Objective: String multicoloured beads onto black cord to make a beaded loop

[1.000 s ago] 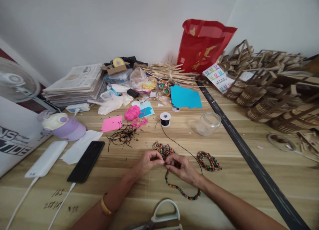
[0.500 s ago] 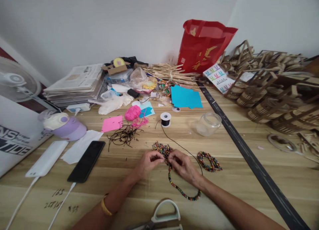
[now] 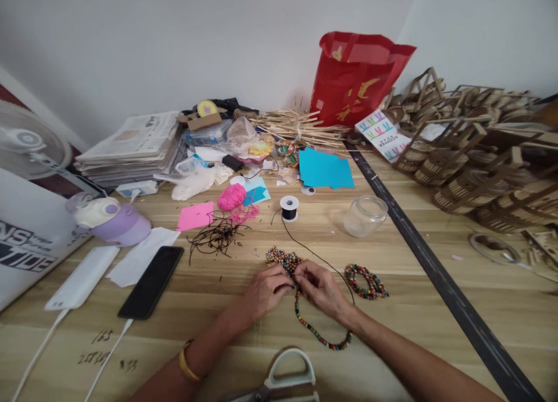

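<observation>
Right grip (image 3: 321, 287) pinches a bead string (image 3: 333, 346), left grip (image 3: 267, 293) unclear, over a wood-grain table (image 3: 418, 309), pale wall (image 3: 196, 42) behind.

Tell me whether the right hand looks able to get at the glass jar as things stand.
Probably yes: only a thin black cord runs between the right hand and the glass jar. The hand seems to pinch the bead strand, though, and would likely need freeing.

Bead strand (image 3: 335, 347): multicoloured, round beads, threaded, lying in loose curve. Bead heap (image 3: 280, 258): small, multicoloured, just beyond strand. Black cord (image 3: 305, 248): thin, slack, trailing from upright white-flanged spool (image 3: 289, 212) behind heap.
</observation>
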The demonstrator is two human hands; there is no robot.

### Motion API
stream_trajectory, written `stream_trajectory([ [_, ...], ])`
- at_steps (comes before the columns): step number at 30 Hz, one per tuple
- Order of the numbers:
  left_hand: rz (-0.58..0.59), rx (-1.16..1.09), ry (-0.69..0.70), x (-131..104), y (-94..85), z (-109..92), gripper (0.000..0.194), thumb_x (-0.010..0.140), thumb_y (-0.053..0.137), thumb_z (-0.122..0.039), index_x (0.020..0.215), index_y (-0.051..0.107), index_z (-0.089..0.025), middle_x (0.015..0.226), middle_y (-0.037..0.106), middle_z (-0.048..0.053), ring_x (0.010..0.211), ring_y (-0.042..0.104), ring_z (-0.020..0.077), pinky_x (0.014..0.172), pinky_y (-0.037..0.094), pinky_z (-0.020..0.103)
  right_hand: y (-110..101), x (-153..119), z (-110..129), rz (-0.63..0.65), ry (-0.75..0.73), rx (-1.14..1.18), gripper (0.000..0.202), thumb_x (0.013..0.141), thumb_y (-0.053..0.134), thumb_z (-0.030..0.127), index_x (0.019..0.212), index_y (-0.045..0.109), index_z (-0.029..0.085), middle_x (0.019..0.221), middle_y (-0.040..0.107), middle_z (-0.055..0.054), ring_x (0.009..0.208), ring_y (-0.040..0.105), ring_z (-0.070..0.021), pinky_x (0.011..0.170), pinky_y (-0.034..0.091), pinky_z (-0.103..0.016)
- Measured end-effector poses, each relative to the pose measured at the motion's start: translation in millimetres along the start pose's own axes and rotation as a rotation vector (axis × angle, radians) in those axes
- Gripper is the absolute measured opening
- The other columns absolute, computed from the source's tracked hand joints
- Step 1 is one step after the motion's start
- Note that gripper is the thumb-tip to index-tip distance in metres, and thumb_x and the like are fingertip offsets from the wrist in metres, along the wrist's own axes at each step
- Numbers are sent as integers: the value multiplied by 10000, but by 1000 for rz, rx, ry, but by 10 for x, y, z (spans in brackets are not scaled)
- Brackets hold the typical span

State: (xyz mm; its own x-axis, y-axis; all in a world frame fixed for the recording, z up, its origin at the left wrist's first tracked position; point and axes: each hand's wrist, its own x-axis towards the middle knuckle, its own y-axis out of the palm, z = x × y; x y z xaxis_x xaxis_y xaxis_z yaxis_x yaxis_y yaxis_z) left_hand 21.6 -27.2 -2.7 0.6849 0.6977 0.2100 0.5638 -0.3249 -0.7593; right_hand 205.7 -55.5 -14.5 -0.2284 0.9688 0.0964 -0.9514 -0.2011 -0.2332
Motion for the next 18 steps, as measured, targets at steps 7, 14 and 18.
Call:
stream_trajectory([
  [7, 18, 54, 43, -11, 24, 33, 182, 885, 506, -159, 879, 688, -163, 850, 625, 58, 798, 570, 154, 722, 449, 258, -1, 12, 12, 13, 9, 17, 151, 878, 498, 308, 801, 526, 181, 586, 430, 36, 519, 382, -108, 460, 302, -215],
  [14, -17, -6, 3, 0, 24, 34, 135, 844, 556, -134, 826, 689, -154, 814, 637, 57, 760, 575, 153, 693, 445, 252, -9, 11, 35, 27, 24, 30, 183, 874, 500, 331, 773, 521, 178, 577, 436, 39, 511, 389, -107, 467, 304, -218],
  [18, -6, -118, -97, 25, -32, -18, 124, 817, 576, -132, 800, 695, -162, 801, 666, 53, 771, 596, 156, 721, 452, 255, -17, 7, 63, 32, 45, 27, 187, 874, 496, 338, 771, 518, 183, 558, 431, 43, 494, 377, -103, 448, 294, -212],
])
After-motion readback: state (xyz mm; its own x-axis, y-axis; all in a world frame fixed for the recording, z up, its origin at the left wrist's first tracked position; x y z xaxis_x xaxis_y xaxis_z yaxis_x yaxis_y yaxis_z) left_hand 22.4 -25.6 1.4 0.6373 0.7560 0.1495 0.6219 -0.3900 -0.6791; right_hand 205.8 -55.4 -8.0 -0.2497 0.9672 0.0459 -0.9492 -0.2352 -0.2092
